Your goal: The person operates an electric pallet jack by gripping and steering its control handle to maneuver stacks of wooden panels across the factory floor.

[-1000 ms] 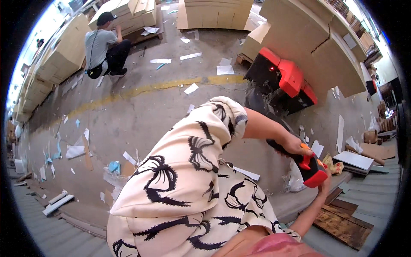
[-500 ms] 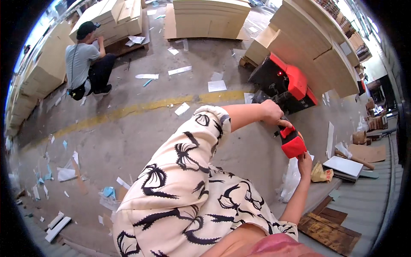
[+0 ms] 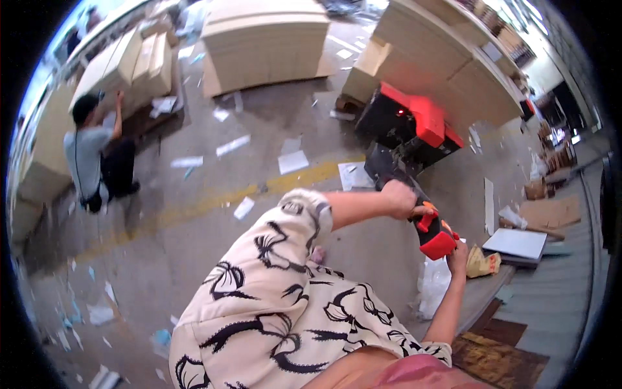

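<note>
A red and black electric pallet truck [image 3: 427,122] stands ahead on the right, a small red light lit on its body. Its black tiller reaches back toward me and ends in a red and black control handle [image 3: 439,241]. My left hand [image 3: 398,198] is closed round the left side of that handle, thumb lying over the red part near an orange piece. On the handle's right side my right hand [image 3: 458,257] grips the rim, its fingers partly hidden. Both my arms are stretched out, the left one in a cream sleeve with black bows.
Stacked boards [image 3: 447,71] rise just beyond the truck; another board stack [image 3: 265,45] stands at the back. A person [image 3: 97,152] crouches by boards at the left. Paper scraps [image 3: 293,162] litter the floor. Along the right wall lie a white panel [image 3: 516,243], a yellow bag [image 3: 483,262] and brown boards [image 3: 499,360].
The whole view has shifted, with the stacks and the crouching person now further left and lower. The control handle sits slightly lower, both hands still on it. The crouching person's arm is raised higher.
</note>
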The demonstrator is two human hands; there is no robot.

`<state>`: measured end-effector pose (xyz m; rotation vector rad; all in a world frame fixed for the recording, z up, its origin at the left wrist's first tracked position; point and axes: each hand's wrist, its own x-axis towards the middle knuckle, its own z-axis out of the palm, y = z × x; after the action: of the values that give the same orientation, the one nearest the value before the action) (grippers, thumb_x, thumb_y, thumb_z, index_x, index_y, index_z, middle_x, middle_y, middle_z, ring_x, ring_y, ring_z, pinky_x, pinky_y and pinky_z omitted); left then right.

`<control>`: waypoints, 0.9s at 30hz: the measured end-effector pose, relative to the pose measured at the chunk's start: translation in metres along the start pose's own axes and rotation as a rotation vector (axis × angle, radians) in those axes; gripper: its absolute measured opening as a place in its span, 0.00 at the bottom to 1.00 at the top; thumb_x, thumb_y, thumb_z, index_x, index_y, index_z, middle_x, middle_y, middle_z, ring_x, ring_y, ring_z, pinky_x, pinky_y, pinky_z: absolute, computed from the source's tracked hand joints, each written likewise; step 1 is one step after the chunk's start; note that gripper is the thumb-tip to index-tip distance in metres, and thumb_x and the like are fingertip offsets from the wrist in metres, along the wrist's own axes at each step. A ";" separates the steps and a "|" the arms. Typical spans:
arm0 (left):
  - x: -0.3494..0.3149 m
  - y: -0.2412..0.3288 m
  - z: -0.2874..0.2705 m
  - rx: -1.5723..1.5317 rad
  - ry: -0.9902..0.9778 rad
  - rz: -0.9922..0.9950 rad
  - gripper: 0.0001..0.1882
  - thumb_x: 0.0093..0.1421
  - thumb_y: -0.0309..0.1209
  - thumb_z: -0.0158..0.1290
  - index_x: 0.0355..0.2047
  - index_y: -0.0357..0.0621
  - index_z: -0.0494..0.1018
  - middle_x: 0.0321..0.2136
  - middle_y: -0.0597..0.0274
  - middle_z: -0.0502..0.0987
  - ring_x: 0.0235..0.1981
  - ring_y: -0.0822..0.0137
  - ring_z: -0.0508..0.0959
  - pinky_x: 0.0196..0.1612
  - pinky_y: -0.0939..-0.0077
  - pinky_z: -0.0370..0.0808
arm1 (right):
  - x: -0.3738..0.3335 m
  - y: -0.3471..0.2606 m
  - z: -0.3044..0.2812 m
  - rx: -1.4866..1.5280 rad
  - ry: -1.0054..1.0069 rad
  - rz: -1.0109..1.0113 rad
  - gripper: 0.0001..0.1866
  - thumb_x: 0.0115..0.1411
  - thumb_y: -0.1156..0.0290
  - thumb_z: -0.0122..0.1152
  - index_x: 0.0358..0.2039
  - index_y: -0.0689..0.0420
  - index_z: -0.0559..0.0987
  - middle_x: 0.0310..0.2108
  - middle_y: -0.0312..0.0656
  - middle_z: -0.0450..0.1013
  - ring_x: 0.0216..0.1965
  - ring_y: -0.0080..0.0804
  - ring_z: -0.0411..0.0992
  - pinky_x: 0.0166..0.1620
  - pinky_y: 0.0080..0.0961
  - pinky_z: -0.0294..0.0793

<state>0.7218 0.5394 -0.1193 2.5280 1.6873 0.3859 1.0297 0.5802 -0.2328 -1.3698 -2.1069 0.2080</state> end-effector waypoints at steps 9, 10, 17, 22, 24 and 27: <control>-0.009 -0.027 0.025 0.050 -0.134 0.091 0.38 0.55 0.67 0.35 0.21 0.40 0.72 0.19 0.48 0.75 0.25 0.50 0.77 0.29 0.59 0.72 | -0.014 -0.026 0.029 0.094 0.196 -0.002 0.17 0.48 0.53 0.62 0.26 0.55 0.75 0.26 0.45 0.72 0.32 0.47 0.68 0.38 0.39 0.65; -0.002 -0.027 0.019 0.054 -0.200 0.082 0.37 0.56 0.66 0.35 0.22 0.40 0.71 0.19 0.49 0.74 0.25 0.49 0.76 0.30 0.58 0.72 | -0.009 -0.028 0.020 0.085 0.104 -0.001 0.20 0.48 0.50 0.62 0.26 0.55 0.74 0.26 0.45 0.72 0.33 0.47 0.68 0.39 0.39 0.65; 0.003 -0.065 0.008 0.050 -0.350 0.140 0.34 0.56 0.62 0.40 0.20 0.40 0.72 0.17 0.48 0.73 0.25 0.47 0.75 0.29 0.56 0.71 | -0.003 -0.058 0.036 0.034 0.071 0.062 0.36 0.45 0.30 0.51 0.24 0.57 0.74 0.27 0.46 0.71 0.37 0.47 0.68 0.43 0.39 0.64; 0.010 -0.056 -0.001 -0.007 -0.285 0.119 0.30 0.56 0.60 0.45 0.21 0.42 0.72 0.15 0.50 0.72 0.22 0.49 0.75 0.25 0.58 0.70 | 0.016 -0.056 0.001 0.028 -0.060 0.151 0.39 0.43 0.26 0.48 0.20 0.57 0.76 0.24 0.48 0.72 0.34 0.48 0.70 0.43 0.39 0.66; 0.011 -0.047 -0.008 -0.023 -0.235 0.070 0.28 0.54 0.57 0.47 0.22 0.42 0.72 0.16 0.50 0.73 0.23 0.48 0.75 0.26 0.58 0.70 | 0.026 -0.050 -0.013 -0.028 -0.184 0.044 0.38 0.42 0.27 0.50 0.16 0.56 0.75 0.18 0.46 0.71 0.25 0.46 0.72 0.32 0.38 0.69; 0.009 -0.064 -0.010 0.015 -0.212 0.028 0.23 0.51 0.52 0.50 0.25 0.41 0.73 0.21 0.48 0.74 0.25 0.46 0.75 0.27 0.58 0.70 | 0.048 -0.049 -0.025 0.058 -0.372 -0.084 0.43 0.42 0.22 0.43 0.16 0.57 0.76 0.16 0.48 0.72 0.22 0.48 0.73 0.27 0.39 0.72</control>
<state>0.6649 0.5723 -0.1210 2.5028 1.5839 0.1028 0.9928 0.5952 -0.1720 -1.2819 -2.4327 0.5202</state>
